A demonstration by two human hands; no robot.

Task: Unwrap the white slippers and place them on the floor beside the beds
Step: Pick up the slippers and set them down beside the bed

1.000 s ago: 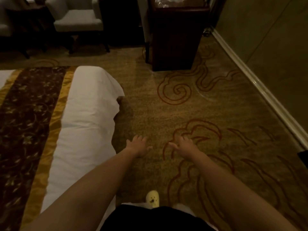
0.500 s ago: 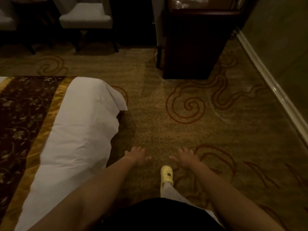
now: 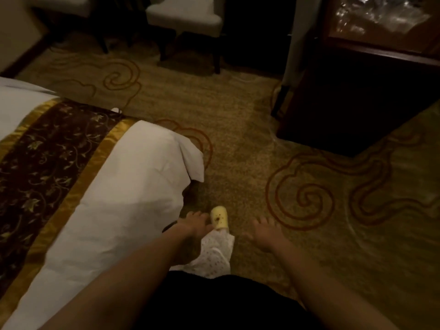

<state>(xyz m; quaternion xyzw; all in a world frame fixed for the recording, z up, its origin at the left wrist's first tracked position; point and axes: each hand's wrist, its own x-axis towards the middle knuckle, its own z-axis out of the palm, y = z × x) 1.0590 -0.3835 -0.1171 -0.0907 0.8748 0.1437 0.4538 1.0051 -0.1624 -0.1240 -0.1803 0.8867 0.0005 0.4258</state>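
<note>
Both my arms reach forward and down, palms toward the carpet (image 3: 238, 151). My left hand (image 3: 194, 222) hangs just off the bed's (image 3: 133, 186) white corner and my right hand (image 3: 266, 231) is apart from it. Both have fingers loosely spread and hold nothing. Shiny plastic wrapping (image 3: 378, 17) lies on the dark tabletop (image 3: 381, 52) far right; whether it holds the slippers, or which way they point, I cannot tell

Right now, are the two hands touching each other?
Apart. The head view shows carpet and a yellow shoe between the left hand and right hand.
</note>
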